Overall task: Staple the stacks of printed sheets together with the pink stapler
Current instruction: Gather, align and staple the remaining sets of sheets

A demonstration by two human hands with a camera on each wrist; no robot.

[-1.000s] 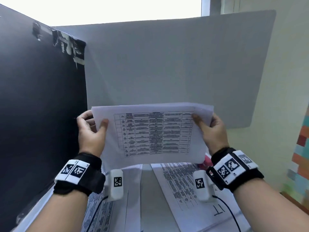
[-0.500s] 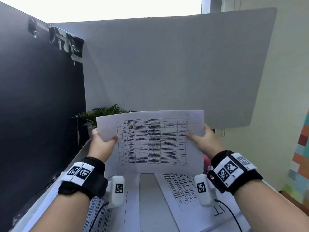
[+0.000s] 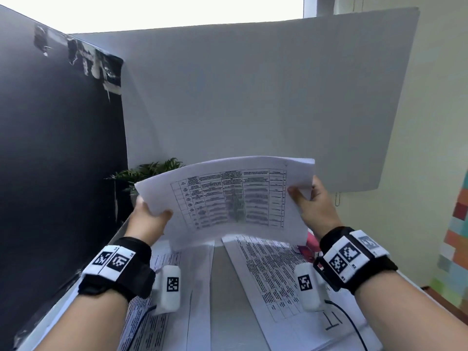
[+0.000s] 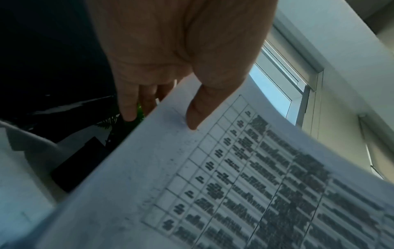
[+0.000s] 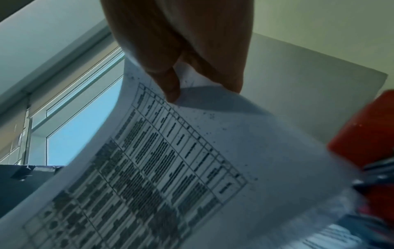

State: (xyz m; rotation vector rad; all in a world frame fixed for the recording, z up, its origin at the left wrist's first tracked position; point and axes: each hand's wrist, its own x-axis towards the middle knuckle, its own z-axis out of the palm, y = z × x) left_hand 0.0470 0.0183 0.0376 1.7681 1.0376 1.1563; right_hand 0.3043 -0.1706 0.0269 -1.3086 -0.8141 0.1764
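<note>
I hold a stack of printed sheets (image 3: pixel 228 198) with a table on it in the air above the desk, bowed upward in the middle. My left hand (image 3: pixel 149 216) pinches its left edge, thumb (image 4: pixel 198 109) on the printed face and fingers behind. My right hand (image 3: pixel 311 201) pinches the upper right corner, thumb (image 5: pixel 168 84) on top. The sheets (image 4: pixel 234 185) fill both wrist views (image 5: pixel 170 168). The pink stapler (image 3: pixel 310 245) lies on the desk under the right side of the stack, mostly hidden; in the right wrist view the stapler (image 5: pixel 366 131) looks red.
Two more printed stacks lie on the white desk, one at the left (image 3: pixel 172 300) and one at the right (image 3: pixel 273 279). A black panel (image 3: pixel 55 160) walls the left side, a grey board (image 3: pixel 253 97) the back. A potted plant (image 3: pixel 147 171) stands in the back left corner.
The held stack has come down and away from me and tilted, right side higher than left. It now bows in the middle, and the plant behind it shows.
</note>
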